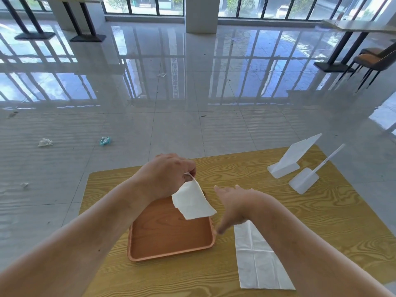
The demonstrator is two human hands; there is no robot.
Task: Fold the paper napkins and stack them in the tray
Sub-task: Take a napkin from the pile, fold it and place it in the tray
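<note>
Flat napkin (260, 260) beside tray (171, 255), left hand (166, 176) pinching folded napkin (192, 202) above

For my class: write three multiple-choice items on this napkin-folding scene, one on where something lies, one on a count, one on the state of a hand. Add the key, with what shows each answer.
1. Where does the flat unfolded napkin lie?
A. Inside the tray
B. On the table, right of the tray
C. On the floor

2. How many white plastic stands are on the table's far right part?
A. Two
B. Four
C. None

3. What is the left hand doing?
A. Resting flat on the table
B. Pinching a napkin above the tray
C. Gripping the tray rim

Key:
1 B: the flat unfolded napkin lies on the table beside the tray, not in it.
2 A: one white plastic stand holds a tilted panel, and a second stand is next to it.
3 B: the left hand pinches the hanging napkin by its top edge between its fingers, over the tray.
</note>
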